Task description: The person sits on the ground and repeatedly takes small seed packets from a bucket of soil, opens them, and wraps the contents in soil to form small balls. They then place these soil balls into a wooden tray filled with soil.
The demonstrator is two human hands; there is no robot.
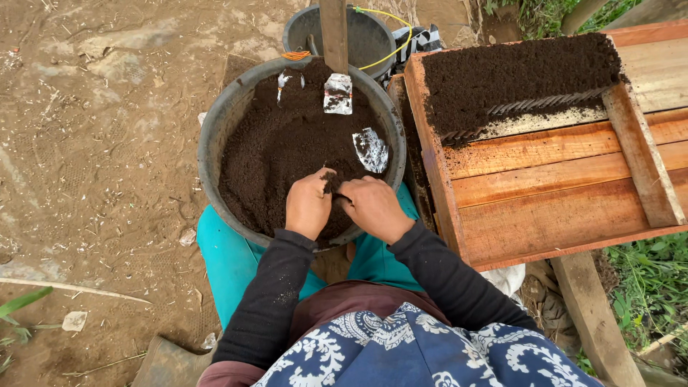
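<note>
Bare brown dirt ground on the left, scattered with straw bits and small stones. Centre: large round dark grey plastic tub, filled nearly to the rim with dark brown, fine, crumbly soil; surface uneven, heaped toward the far side. Two small crumpled clear plastic bags smeared with soil lie on the soil's right half, one far, one nearer. An upright wooden post stands at the tub's far edge, with a second dark bucket behind it.

Left hand at the near side of the tub, fingers curled down into the soil. Right hand just beside it, fingers bent, also in soil. A small clump of soil is pinched between the two hands; both partly closed around it. Black sleeves, teal trousers below.

Right: reddish-brown slatted wooden tray, its far part covered by a flat layer of the same dark soil, near planks bare. Green grass at near right.
</note>
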